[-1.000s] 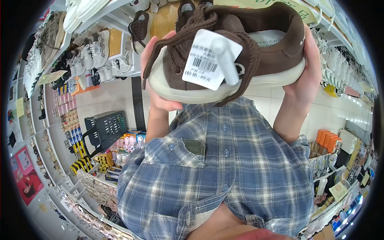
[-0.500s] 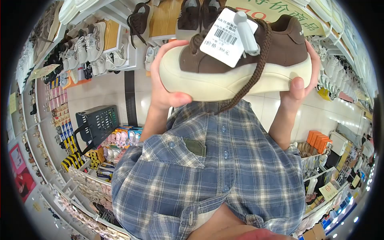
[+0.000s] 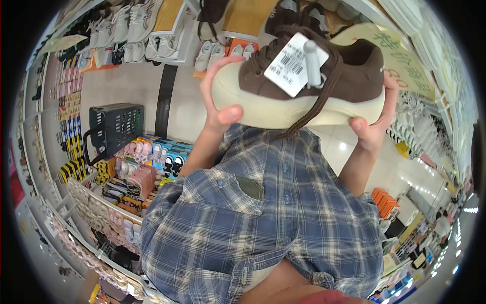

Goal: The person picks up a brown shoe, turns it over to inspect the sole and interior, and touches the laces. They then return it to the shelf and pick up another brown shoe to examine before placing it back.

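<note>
I hold a brown shoe with a thick cream sole and brown laces up in front of me, side on, toe to the left. My left hand grips the toe end, thumb under the sole. My right hand grips the heel end, thumb on the sole's edge. A white price tag with a barcode and a white security pin hang from the laces. My blue plaid shirt fills the lower middle.
A black shopping basket sits on a display of boxed small shoes at the left. Shelves of white sneakers line the back. A yellow sale sign hangs at the right. Orange boxes stand lower right.
The shoe has come down slightly and away from the camera. My view has tilted, so the shelves and basket sit higher and more floor shows at the right.
</note>
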Motion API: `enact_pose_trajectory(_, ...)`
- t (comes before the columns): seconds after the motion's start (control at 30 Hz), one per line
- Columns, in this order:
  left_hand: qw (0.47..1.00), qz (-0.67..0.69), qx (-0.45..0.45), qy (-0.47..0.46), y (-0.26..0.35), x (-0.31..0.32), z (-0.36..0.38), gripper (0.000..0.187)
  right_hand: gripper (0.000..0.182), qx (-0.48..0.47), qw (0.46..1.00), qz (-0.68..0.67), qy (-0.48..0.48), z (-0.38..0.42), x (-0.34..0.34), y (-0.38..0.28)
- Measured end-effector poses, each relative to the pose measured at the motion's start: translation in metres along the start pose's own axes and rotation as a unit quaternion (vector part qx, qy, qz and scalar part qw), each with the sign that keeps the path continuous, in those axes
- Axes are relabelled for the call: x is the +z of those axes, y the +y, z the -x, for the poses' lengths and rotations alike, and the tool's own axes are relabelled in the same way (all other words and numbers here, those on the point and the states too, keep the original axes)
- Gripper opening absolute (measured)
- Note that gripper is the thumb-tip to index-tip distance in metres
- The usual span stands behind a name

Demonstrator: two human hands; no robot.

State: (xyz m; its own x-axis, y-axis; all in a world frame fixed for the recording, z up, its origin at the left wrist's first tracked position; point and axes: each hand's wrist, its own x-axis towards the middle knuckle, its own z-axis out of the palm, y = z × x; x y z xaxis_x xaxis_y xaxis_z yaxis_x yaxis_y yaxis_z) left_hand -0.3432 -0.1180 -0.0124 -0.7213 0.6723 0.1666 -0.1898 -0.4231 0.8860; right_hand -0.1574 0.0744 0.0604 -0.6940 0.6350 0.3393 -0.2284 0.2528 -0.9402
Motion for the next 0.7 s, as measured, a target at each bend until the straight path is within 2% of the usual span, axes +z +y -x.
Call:
enact_pose_trajectory(0.03, 1.0, 0.017, 0.002, -0.017, -0.009, -0.011, 0.002, 0.092, 0.094, -0.005, 1.0, -0.005, -0.008, -0.002, 0.007, 0.002)
enact_pose_trajectory(0.13, 0.985, 0.133, -0.108, 0.008, -0.018, -0.032, 0.015, 0.089, 0.091, -0.029, 0.998, 0.012, -0.056, -0.016, 0.028, 0.011)
enact_pose_trajectory(0.17, 0.959, 0.222, -0.176, 0.015, -0.018, -0.037, 0.019, 0.086, 0.089, -0.037, 0.995, 0.027, -0.084, -0.026, 0.031, 0.017)
enact_pose_trajectory(0.2, 0.95, 0.221, -0.223, -0.014, -0.02, -0.047, 0.023, 0.086, 0.087, -0.046, 0.992, 0.043, -0.111, -0.037, 0.034, 0.024)
enact_pose_trajectory(0.27, 0.921, 0.216, -0.315, -0.071, -0.03, -0.069, 0.032, 0.085, 0.081, -0.007, 0.992, -0.055, -0.112, -0.055, 0.053, 0.044)
enact_pose_trajectory(0.3, 0.914, 0.266, -0.296, -0.079, -0.04, -0.074, 0.036, 0.08, 0.076, 0.018, 0.994, -0.061, -0.087, -0.062, 0.063, 0.055)
enact_pose_trajectory(0.4, 0.908, 0.312, -0.279, -0.017, -0.058, -0.085, 0.038, 0.069, 0.058, 0.118, 0.992, -0.041, 0.013, -0.076, 0.092, 0.094)
enact_pose_trajectory(0.43, 0.91, 0.275, -0.299, 0.08, -0.054, -0.081, 0.034, 0.061, 0.052, 0.104, 0.994, 0.011, 0.034, -0.079, 0.094, 0.11)
enact_pose_trajectory(0.47, 0.919, 0.253, -0.288, 0.093, -0.053, -0.079, 0.023, 0.058, 0.051, 0.126, 0.99, 0.053, 0.028, -0.078, 0.091, 0.121)
enact_pose_trajectory(0.53, 0.938, 0.18, -0.272, 0.114, -0.06, -0.087, 0.0, 0.065, 0.044, 0.156, 0.987, 0.032, 0.023, -0.07, 0.089, 0.133)
enact_pose_trajectory(0.6, 0.977, 0.015, -0.196, 0.087, -0.073, -0.101, -0.026, 0.072, 0.039, 0.204, 0.977, 0.054, -0.013, -0.055, 0.077, 0.146)
enact_pose_trajectory(0.63, 0.983, -0.069, -0.157, 0.072, -0.081, -0.105, -0.036, 0.076, 0.037, 0.228, 0.971, 0.065, -0.03, -0.046, 0.068, 0.148)
enact_pose_trajectory(0.7, 0.98, -0.118, -0.137, 0.087, -0.108, -0.12, -0.054, 0.082, 0.033, 0.277, 0.955, 0.08, -0.075, -0.031, 0.057, 0.149)
